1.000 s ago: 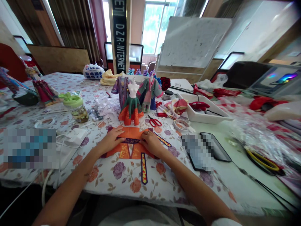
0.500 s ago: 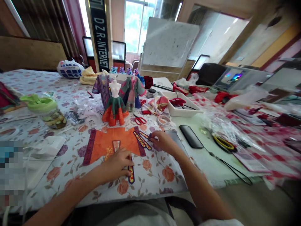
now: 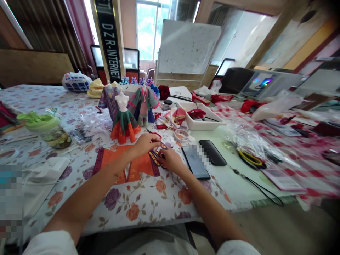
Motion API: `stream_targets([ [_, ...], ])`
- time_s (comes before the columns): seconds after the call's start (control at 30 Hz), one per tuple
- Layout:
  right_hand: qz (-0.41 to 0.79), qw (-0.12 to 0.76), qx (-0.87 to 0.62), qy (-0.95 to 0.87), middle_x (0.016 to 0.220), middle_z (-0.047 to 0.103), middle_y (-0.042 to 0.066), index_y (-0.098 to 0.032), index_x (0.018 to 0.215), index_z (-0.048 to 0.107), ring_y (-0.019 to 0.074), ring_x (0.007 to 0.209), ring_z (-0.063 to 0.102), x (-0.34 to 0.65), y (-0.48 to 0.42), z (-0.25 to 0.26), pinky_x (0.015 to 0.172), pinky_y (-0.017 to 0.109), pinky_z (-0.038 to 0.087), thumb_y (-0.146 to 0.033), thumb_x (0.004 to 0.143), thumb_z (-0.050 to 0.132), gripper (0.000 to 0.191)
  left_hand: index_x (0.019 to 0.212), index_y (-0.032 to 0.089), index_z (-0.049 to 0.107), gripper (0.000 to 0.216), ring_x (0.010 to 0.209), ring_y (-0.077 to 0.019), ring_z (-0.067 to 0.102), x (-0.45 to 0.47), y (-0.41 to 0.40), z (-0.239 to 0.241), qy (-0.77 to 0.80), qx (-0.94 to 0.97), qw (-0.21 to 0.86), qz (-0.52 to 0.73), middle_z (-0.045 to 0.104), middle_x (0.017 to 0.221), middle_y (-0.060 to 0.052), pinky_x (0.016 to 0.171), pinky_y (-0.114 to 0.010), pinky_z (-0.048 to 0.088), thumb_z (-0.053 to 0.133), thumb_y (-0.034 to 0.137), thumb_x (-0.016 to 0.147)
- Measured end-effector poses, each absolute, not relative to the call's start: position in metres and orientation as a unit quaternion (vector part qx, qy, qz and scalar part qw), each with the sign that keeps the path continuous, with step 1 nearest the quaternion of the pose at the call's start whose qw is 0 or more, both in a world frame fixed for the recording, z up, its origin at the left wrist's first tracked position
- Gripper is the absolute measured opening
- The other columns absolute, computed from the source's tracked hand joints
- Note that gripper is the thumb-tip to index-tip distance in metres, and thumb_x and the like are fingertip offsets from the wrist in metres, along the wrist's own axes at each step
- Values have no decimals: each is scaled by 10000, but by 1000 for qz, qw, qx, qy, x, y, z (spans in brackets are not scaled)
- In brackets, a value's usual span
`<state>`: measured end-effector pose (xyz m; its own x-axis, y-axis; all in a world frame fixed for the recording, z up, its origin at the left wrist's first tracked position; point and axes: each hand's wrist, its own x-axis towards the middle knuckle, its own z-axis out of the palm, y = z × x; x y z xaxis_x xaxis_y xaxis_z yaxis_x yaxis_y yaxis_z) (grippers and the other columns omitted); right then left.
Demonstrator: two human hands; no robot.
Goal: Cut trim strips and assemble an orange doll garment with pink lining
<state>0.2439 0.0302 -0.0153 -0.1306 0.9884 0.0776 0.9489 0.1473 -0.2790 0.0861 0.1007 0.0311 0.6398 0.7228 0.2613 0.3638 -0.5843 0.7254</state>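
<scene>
In the head view, the orange cloth (image 3: 143,165) is lying flat on the flowery tabletop (image 3: 154,209), and the patterned strips (image 3: 154,158) are lying at its right edge. The hands are working close together there. The left hand (image 3: 147,143) is bending its fingers nearly together, and the right hand (image 3: 171,159) is curling half closed over the strips. The fingers are hiding their tips, so I cannot tell if the 2 hands are gripping anything. The strips are sitting very close to the cloth, so a pull could be dragging its edge and making wrinkles. The left arm is crossing over the cloth, so a rub could be sliding it crooked. The red scissors (image 3: 158,135) are lying by the left fingers, so a careless reach could be bumping them.
</scene>
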Motion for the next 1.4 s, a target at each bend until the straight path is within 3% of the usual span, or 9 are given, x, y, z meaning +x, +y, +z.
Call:
stream_targets([
  [0.1, 108, 140, -646, -742, 800, 696, 47, -181, 809, 701, 165, 765, 617, 254, 37, -15, 667, 231, 391, -136, 796, 583, 127, 828, 128, 724, 201, 681, -162, 609, 111, 124, 23, 344, 847, 315, 253, 695, 715, -42, 645, -255, 444, 547, 222, 808],
  [0.23, 108, 181, -663, -718, 806, 714, 45, -165, 817, 705, 159, 771, 629, 268, 48, -5, 699, 230, 407, -112, 795, 552, 163, 705, 117, 708, 169, 597, -160, 576, 128, 137, 9, 364, 858, 294, 210, 647, 594, -33, 600, -257, 425, 555, 162, 761],
  [0.43, 86, 202, -674, -705, 879, 711, 81, -160, 918, 701, 193, 846, 628, 267, 56, 1, 749, 268, 411, -198, 834, 572, 159, 939, 143, 709, 223, 770, -198, 590, 100, 132, 5, 359, 874, 252, 209, 689, 870, -76, 709, -288, 423, 573, 224, 783],
  [0.57, 95, 192, -653, -727, 933, 704, 100, -160, 967, 699, 214, 879, 623, 265, 49, -1, 778, 286, 411, -253, 786, 672, 205, 851, 201, 733, 205, 773, -191, 589, 76, 113, -10, 299, 901, 276, 148, 667, 836, -34, 694, -262, 430, 738, 234, 649],
  [0.7, 111, 197, -640, -734, 981, 700, 93, -162, 1012, 684, 203, 881, 625, 270, 39, -3, 768, 272, 424, -244, 771, 700, 255, 903, 199, 718, 214, 873, -210, 571, 76, 104, -23, 276, 907, 287, 134, 653, 914, -58, 755, -278, 425, 713, 248, 694],
  [0.83, 124, 205, -626, -742, 959, 704, 64, -180, 985, 693, 188, 885, 626, 273, 33, -10, 788, 266, 432, -182, 784, 678, 202, 749, 161, 678, 54, 708, -165, 546, 86, 111, -24, 263, 907, 313, 99, 622, 705, -17, 657, -251, 393, 657, 205, 727],
  [1.03, 125, 221, -601, -758, 936, 684, 74, -174, 860, 719, 186, 903, 602, 264, 38, -28, 811, 264, 417, -69, 784, 623, 161, 610, 154, 593, 184, 603, -126, 463, 78, 117, -18, 267, 894, 356, 44, 523, 576, 26, 590, -232, 339, 675, 287, 707],
  [1.4, 120, 290, -609, -729, 819, 686, 48, -176, 828, 703, 170, 779, 599, 265, 45, -38, 730, 258, 413, -67, 774, 607, 154, 703, 155, 664, 186, 568, -109, 445, 49, 131, -7, 307, 826, 472, -11, 552, 595, 30, 539, -219, 320, 667, 335, 656],
])
